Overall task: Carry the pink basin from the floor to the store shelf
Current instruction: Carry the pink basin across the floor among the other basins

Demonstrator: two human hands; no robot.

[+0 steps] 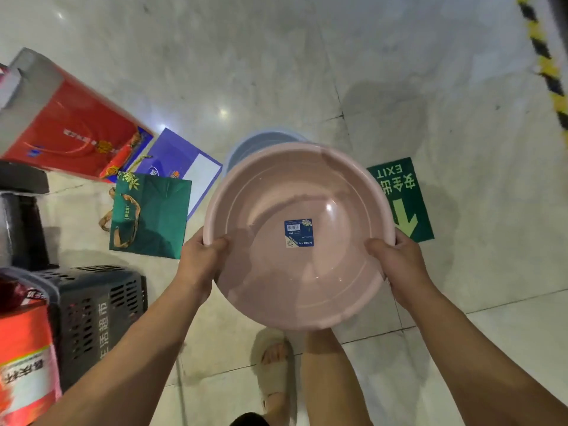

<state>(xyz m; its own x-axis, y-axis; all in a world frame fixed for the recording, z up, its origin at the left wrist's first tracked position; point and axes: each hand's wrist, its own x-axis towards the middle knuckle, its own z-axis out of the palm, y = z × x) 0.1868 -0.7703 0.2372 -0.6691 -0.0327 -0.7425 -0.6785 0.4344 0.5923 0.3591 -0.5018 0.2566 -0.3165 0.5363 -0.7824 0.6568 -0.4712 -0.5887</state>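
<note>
Overhead, a pale marble-look tile floor [307, 56] fills the view, w/ a black-and-yellow hazard stripe [544, 66] at the far right edge. Centre frame, a person holds the pink basin [299, 235] level above the floor; it is empty but for a blue product label [299, 232] stuck inside its bottom. Left hand [201, 259] clamps the near-left rim, thumb over the lip, fingers beneath. Right hand [399, 262] grips the near-right rim the same way. Just behind the pink one, a blue basin [261, 142] sits partly hidden; contents can't be seen. At left, a red gift bag [70, 130], a blue gift bag [181, 161] and a green gift bag [150, 216] lie flat, overlapping. Lower left, a dark slotted plastic crate [98, 312] stands beside an orange carton [26, 364]. Right of the basin, a green EXIT floor sign [402, 198] w/ arrow. Below, a foot in a beige slipper [273, 370].
</note>
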